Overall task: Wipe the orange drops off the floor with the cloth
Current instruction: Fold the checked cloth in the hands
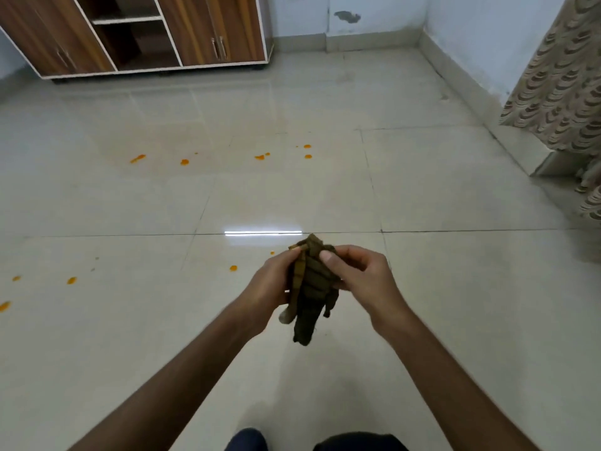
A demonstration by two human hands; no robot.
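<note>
A dark olive-brown cloth (310, 294) hangs bunched in front of me, above the pale tiled floor (455, 304). My left hand (271, 284) grips its left side and my right hand (356, 271) pinches its top with thumb and fingers. Orange drops lie scattered on the tiles: one drop (233, 268) just left of my hands, a far row of drops (184, 162) across the middle, further drops (307, 151) to the right of that row, and more drops (71, 280) at the left edge.
A wooden cabinet (208, 30) with open shelves stands against the far wall at upper left. A patterned curtain (562, 79) hangs at the right over a raised step (527, 148). My knees (357, 444) show at the bottom edge.
</note>
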